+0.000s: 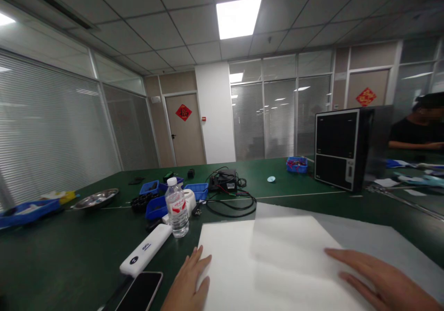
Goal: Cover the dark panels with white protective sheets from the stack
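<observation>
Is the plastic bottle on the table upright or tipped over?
Upright: the plastic bottle stands on its base on the green table, its white cap at the top.

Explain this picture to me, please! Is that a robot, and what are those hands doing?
There's no robot: those are a person's own bare hands. The one picture comes from a camera worn on that person's head, looking forward and down. The left hand is at the left edge of some white paper. The right hand is over by the paper's right side; I can't tell whether it touches. Both hands look open, not gripping anything. Also on the green table are a water bottle, a smartphone and, farther off, a small blue basket.
</observation>
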A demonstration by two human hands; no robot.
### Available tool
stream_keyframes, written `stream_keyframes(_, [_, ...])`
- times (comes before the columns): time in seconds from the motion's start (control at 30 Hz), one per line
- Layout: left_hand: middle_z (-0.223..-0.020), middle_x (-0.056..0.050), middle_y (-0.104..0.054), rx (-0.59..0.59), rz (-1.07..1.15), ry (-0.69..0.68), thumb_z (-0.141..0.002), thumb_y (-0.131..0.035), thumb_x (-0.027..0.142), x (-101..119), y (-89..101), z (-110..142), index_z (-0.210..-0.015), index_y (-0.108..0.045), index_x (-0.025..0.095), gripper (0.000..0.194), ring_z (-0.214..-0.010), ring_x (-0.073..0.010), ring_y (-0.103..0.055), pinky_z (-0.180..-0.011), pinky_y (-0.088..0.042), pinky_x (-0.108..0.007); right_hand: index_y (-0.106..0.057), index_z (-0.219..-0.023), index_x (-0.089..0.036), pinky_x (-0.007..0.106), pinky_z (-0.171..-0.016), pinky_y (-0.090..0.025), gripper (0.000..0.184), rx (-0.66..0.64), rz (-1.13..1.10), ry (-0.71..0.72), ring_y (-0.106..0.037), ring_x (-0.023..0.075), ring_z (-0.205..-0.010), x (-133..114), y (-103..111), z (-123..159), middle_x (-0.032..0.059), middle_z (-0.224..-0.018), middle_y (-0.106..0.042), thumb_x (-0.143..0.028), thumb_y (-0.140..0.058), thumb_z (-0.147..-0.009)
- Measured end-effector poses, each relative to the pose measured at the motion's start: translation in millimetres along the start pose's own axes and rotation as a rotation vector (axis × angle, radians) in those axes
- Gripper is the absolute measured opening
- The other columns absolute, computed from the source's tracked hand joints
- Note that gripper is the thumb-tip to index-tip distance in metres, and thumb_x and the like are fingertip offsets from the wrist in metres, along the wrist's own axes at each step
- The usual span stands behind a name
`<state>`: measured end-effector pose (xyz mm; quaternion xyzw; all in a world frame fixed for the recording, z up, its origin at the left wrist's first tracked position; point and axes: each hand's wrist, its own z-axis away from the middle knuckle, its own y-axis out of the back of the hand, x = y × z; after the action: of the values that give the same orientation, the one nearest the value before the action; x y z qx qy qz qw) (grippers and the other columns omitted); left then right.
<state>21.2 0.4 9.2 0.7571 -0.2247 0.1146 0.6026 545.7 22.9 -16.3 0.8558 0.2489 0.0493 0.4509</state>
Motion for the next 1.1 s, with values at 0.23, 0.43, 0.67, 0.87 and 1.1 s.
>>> stream_keyframes(0.23, [-0.157, -0.011, -0.049, 0.008, -0.011, -0.011, -0.094, -0.053, 0.031, 3, -1.4, 0, -0.134, -0.068, 0.021, 0.044, -0.147, -0.0309, -0.041, -0.121, -0.031, -0.056, -0.066, -0.126, -0.051, 0.045, -0.107, -0.052, 0.037, -0.13, 0.092, -0.091, -0.064, 0.0264, -0.122, 49, 9, 0, -0.005, -0.131, -0.068, -0.054, -0.052, -0.092])
stream_keyframes(0.43, [-0.157, -0.008, -0.048, 0.015, -0.001, -0.008, -0.095, -0.053, 0.034, 2, -3.2, -2, -0.135, -0.067, 0.022, 0.044, -0.148, -0.0295, -0.04, -0.122, -0.03, -0.054, -0.069, -0.122, -0.05, 0.038, -0.111, -0.046, 0.034, -0.316, -0.079, -0.178, -0.06, 0.0258, -0.126, 72, 16, 0, -0.0044, -0.132, -0.068, -0.055, -0.05, -0.094])
stream_keyframes(0.67, [-0.159, -0.011, -0.046, -0.014, 0.031, 0.028, -0.098, -0.045, 0.032, 1, -2.7, 0, -0.139, -0.064, 0.019, 0.047, -0.15, -0.0306, -0.036, -0.122, -0.027, -0.057, -0.067, -0.125, -0.048, 0.042, -0.117, -0.042, 0.034, -0.291, -0.157, -0.038, -0.052, 0.0228, -0.136, 23, 9, 3, -0.005, -0.144, -0.059, -0.05, -0.055, -0.094])
stream_keyframes(0.87, [-0.159, -0.012, -0.046, 0.031, 0.141, 0.053, -0.086, -0.056, 0.024, -5, -4.9, 0, -0.136, -0.067, 0.02, 0.051, -0.148, -0.0333, -0.04, -0.121, -0.03, -0.057, -0.068, -0.128, -0.04, 0.049, -0.116, -0.04, 0.037, -0.394, -0.321, -0.056, -0.051, 0.0272, -0.137, -3, 26, -4, -0.0007, -0.147, -0.056, -0.049, -0.055, -0.095])
stream_keyframes(1.1, [-0.157, -0.017, -0.048, 0.064, 0.139, 0.045, -0.079, -0.058, 0.019, -5, -5.1, -5, -0.134, -0.068, 0.017, 0.055, -0.143, -0.0328, -0.05, -0.12, -0.034, -0.056, -0.071, -0.125, -0.035, 0.054, -0.119, -0.032, 0.038, -0.409, -0.439, -0.103, -0.048, 0.0292, -0.139, -1, 36, -8, 0.0021, -0.145, -0.057, -0.05, -0.052, -0.096])
